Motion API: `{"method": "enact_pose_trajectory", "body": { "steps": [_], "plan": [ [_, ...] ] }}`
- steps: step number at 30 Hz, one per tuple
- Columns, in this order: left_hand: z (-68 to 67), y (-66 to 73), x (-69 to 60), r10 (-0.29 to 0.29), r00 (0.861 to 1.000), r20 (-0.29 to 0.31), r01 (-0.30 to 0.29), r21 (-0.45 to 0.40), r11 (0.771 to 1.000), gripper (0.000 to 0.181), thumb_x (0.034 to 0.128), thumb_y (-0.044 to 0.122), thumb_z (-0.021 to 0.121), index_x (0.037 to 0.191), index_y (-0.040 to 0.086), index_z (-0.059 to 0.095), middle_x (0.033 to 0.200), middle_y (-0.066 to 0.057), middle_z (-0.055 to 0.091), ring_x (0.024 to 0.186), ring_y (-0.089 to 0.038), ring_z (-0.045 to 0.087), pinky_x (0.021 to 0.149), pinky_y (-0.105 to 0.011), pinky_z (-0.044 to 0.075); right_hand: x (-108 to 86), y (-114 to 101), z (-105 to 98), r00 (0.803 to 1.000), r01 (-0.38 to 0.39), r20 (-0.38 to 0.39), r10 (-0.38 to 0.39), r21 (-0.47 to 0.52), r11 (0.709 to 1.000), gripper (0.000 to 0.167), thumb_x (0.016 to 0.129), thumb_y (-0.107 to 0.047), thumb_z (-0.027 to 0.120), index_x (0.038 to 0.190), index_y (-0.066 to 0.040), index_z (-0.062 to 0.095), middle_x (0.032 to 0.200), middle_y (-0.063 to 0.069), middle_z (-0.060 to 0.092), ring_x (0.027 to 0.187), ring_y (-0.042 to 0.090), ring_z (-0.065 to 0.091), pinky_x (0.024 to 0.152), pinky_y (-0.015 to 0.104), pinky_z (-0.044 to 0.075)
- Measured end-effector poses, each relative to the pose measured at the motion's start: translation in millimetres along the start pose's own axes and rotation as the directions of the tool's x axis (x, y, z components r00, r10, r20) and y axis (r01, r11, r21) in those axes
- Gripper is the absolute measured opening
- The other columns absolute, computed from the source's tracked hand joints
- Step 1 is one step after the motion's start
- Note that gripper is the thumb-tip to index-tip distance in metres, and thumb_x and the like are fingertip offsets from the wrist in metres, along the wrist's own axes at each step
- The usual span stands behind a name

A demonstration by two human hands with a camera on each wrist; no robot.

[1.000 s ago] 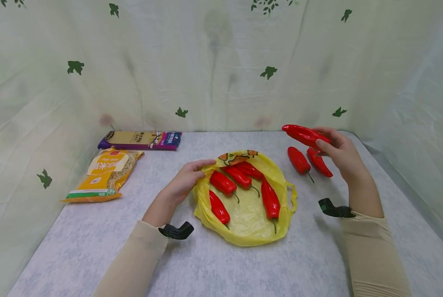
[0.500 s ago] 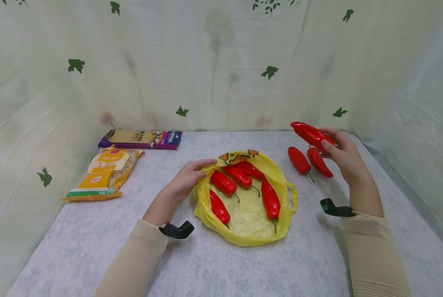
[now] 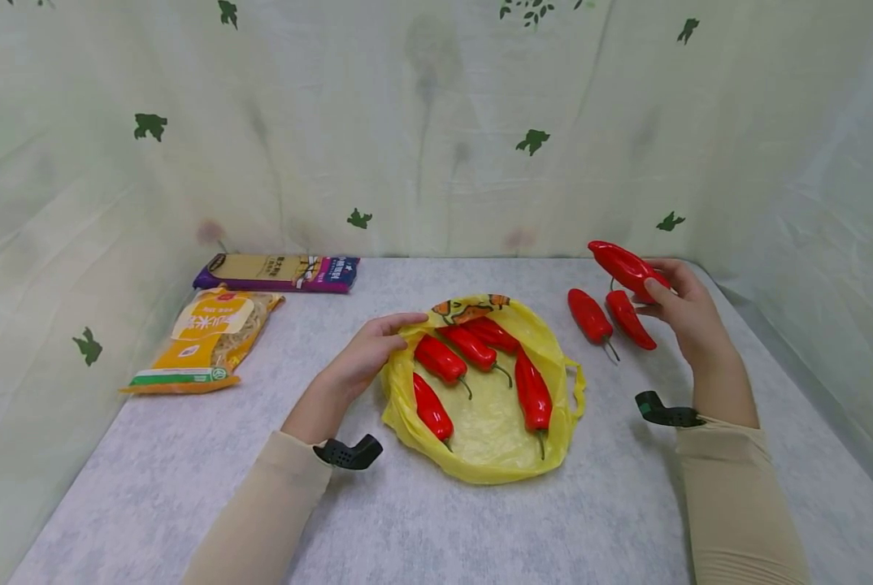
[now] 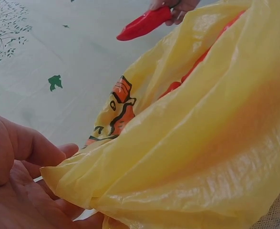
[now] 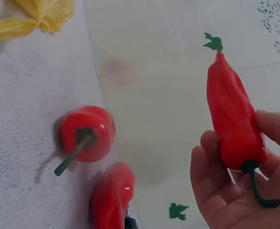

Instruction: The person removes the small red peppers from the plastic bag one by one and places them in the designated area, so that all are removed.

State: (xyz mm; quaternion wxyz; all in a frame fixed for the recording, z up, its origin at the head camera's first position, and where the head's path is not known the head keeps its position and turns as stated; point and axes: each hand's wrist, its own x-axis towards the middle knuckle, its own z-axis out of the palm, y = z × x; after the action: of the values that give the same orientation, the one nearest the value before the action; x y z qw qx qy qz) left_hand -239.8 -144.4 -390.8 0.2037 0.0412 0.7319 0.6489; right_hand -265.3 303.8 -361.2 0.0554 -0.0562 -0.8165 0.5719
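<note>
A yellow plastic bag lies with its mouth wide on the table, several red peppers inside it. My left hand holds the bag's left rim between thumb and fingers; the left wrist view shows the hand at a gathered corner of the yellow film. Above the table on the right, my right hand grips a red pepper by its stem end, the tip pointing up and left. Below that hand lie two more red peppers, one on the left and one on the right.
An orange-and-white food packet lies at the left, with a purple-and-tan packet behind it. Pale patterned fabric rises at the back and sides. A bag handle sticks out to the right.
My right hand has moved a little to the right with the pepper in it. The left hand and the bag stay in place.
</note>
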Motion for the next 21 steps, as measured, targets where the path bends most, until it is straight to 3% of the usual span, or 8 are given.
{"method": "enact_pose_trajectory", "body": {
  "steps": [6, 10, 13, 17, 21],
  "plan": [
    [0.7, 0.4, 0.1, -0.002, 1.000, -0.001, 0.002, -0.001, 1.000, 0.050, 0.0988, 0.001, 0.039, 0.144, 0.014, 0.053, 0.161, -0.004, 0.037, 0.151, -0.026, 0.029, 0.125, -0.046, 0.027, 2.7, 6, -5, 0.997, -0.050, -0.050, 0.058, 0.150, 0.987, 0.060, 0.090, -0.044, 0.067, 0.143, -0.024, 0.044, 0.138, 0.000, 0.050, 0.097, 0.007, 0.066, 0.078, 0.015, 0.057],
    [0.6, 0.7, 0.3, -0.005, 1.000, -0.004, 0.005, 0.004, 1.000, 0.049, 0.0990, 0.002, 0.039, 0.144, 0.015, 0.053, 0.160, -0.005, 0.038, 0.151, -0.026, 0.028, 0.125, -0.047, 0.025, 4.6, 8, -7, 0.991, -0.071, -0.094, 0.094, 0.225, 0.972, 0.050, 0.087, -0.043, 0.072, 0.129, -0.028, 0.050, 0.139, 0.002, 0.051, 0.104, 0.010, 0.064, 0.079, 0.014, 0.056],
    [0.3, 0.4, 0.5, -0.008, 1.000, -0.006, 0.008, 0.008, 1.000, 0.048, 0.0992, 0.002, 0.040, 0.144, 0.014, 0.054, 0.159, -0.005, 0.040, 0.152, -0.026, 0.028, 0.125, -0.048, 0.024, 5.2, 8, -8, 0.984, -0.095, -0.124, 0.130, 0.255, 0.962, 0.047, 0.082, -0.045, 0.075, 0.121, -0.030, 0.052, 0.139, 0.001, 0.052, 0.109, 0.011, 0.056, 0.081, 0.014, 0.055],
    [0.0, -0.3, 0.6, -0.009, 1.000, -0.006, 0.009, 0.007, 1.000, 0.048, 0.0993, 0.002, 0.040, 0.143, 0.013, 0.054, 0.159, -0.005, 0.041, 0.152, -0.026, 0.028, 0.125, -0.048, 0.024, 6.0, 8, -13, 0.973, -0.127, -0.151, 0.173, 0.276, 0.953, 0.049, 0.076, -0.048, 0.078, 0.113, -0.028, 0.054, 0.122, -0.005, 0.059, 0.105, 0.011, 0.053, 0.081, 0.013, 0.054],
    [0.2, -0.5, 0.7, -0.009, 1.000, -0.007, 0.009, 0.004, 1.000, 0.047, 0.0992, 0.002, 0.040, 0.143, 0.013, 0.054, 0.159, -0.005, 0.041, 0.152, -0.027, 0.028, 0.125, -0.047, 0.024, 7.5, 12, -17, 0.969, -0.142, -0.151, 0.194, 0.300, 0.944, 0.051, 0.075, -0.048, 0.079, 0.114, -0.027, 0.053, 0.115, -0.010, 0.057, 0.106, 0.011, 0.052, 0.077, 0.011, 0.054]
  ]
}}
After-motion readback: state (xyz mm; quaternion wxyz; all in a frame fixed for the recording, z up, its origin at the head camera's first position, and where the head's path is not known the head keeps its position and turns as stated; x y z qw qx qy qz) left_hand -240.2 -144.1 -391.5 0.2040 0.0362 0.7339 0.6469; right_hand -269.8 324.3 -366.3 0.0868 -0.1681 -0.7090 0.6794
